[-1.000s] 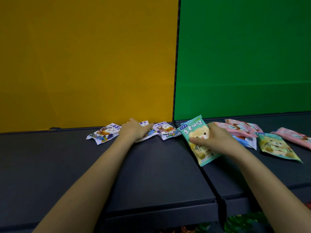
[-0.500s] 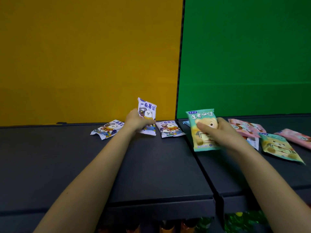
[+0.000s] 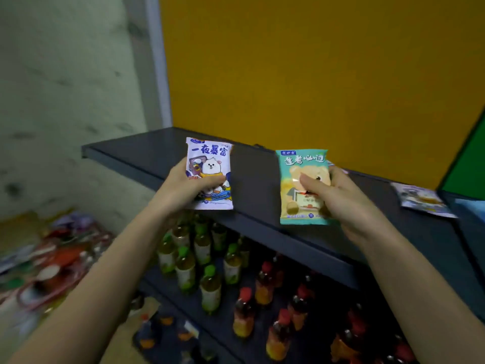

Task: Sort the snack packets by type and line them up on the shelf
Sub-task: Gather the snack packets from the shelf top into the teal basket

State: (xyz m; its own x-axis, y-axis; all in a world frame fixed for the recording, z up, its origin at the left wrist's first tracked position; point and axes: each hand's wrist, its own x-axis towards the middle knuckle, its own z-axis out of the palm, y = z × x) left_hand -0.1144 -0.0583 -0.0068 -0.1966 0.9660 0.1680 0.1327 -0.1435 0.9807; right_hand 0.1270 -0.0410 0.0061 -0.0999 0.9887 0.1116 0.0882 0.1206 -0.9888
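My left hand [image 3: 183, 186] grips a white and purple snack packet [image 3: 210, 164] with a white bear on it, held upright above the front of the dark shelf [image 3: 257, 177]. My right hand [image 3: 338, 195] grips a teal packet [image 3: 301, 166] with a brown bear, also upright, a little to the right. Another white and purple packet [image 3: 420, 200] lies flat on the shelf at the far right. The two held packets are apart from each other.
Under the shelf a lower level holds several green-capped bottles [image 3: 199, 258] and red-capped bottles [image 3: 265, 287]. Blurred packets and goods [image 3: 52, 258] lie on the floor at left. An orange back panel [image 3: 315, 74] and a grey wall [image 3: 65, 88] stand behind.
Both hands have lifted their packets off the shelf and carried them leftward. The view has swung left and down, so the green panel and pink packets have left the frame.
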